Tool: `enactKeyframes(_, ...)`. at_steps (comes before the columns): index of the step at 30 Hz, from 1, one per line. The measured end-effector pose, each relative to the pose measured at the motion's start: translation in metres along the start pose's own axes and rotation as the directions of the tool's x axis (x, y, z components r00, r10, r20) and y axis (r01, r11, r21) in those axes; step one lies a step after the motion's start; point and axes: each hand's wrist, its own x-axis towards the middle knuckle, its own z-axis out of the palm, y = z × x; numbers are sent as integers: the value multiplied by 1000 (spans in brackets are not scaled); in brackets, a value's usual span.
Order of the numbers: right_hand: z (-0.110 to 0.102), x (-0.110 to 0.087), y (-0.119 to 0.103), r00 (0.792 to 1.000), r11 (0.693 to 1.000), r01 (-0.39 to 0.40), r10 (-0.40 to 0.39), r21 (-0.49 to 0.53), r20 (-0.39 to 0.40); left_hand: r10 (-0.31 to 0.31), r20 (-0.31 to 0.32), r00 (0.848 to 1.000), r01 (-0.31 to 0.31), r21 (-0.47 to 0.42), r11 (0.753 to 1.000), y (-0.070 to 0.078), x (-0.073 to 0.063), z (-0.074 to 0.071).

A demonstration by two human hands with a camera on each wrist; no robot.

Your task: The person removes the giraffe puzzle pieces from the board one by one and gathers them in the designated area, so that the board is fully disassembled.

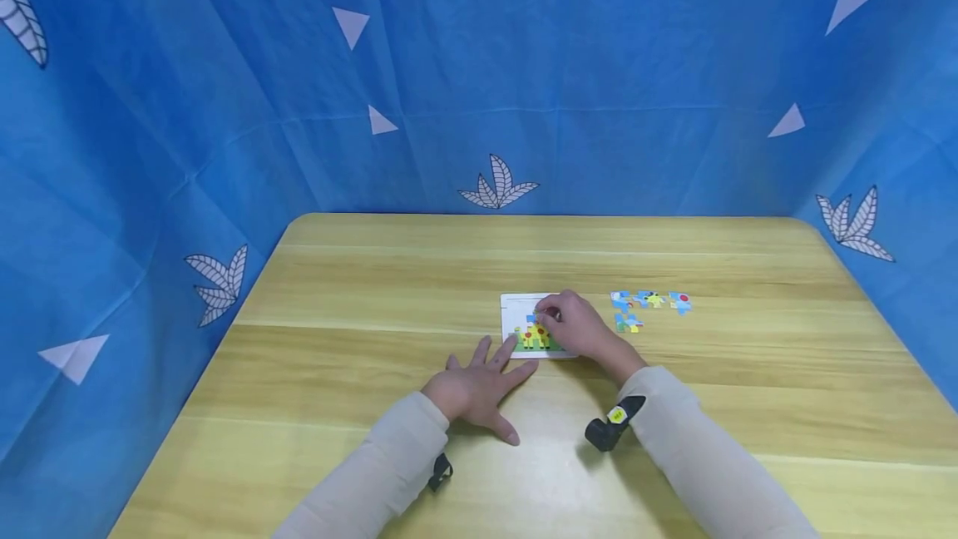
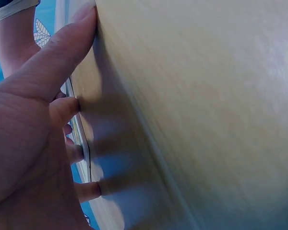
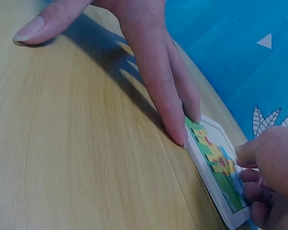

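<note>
White-rimmed and flat, the puzzle tray (image 1: 516, 299) is laid in the far half of the table (image 1: 374, 289), about midway between the left and right edges. Along its near side a green strip with yellow figures (image 1: 535, 339) is filled in; toward its far-left corner the pale base is left bare.

Over the filled area's far side, the right hand (image 1: 580, 324) is held with thumb and curled fingers drawn into a pinch. Whether a piece is caught between the fingertips cannot be told, since the contact is hidden. By the left hand (image 1: 479, 389), its fingers spread, the tray's near-left corner is touched with two fingertips, while the thumb is stretched out apart from it.

Fitting a piece seems to be the step in hand. For that, the tray is best braced lightly at the rim, with no filled piece pushed; the knobs should be lined up with their sockets first, then pressed straight down, as a tilted piece could lift its neighbours.

Beyond the tray, toward the table's right edge, loose pieces (image 1: 649, 299) are scattered, one with a red spot (image 1: 680, 301) being set farthest right. Both forearms are covered by pale sleeves (image 1: 711, 447), and the table's far edge is backed by a blue curtain (image 1: 449, 65).
</note>
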Motion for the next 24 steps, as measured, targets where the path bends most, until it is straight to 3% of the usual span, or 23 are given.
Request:
enactKeyframes(7,0,-1,0,1000,1000,3,-3,-20,29,7,4,1000,-7,0,1000,2,-1,0)
enactKeyframes(24,3,1,0,1000,1000,-9,9,9,2,-6,2,1000,6,-7,1000,2,0,0)
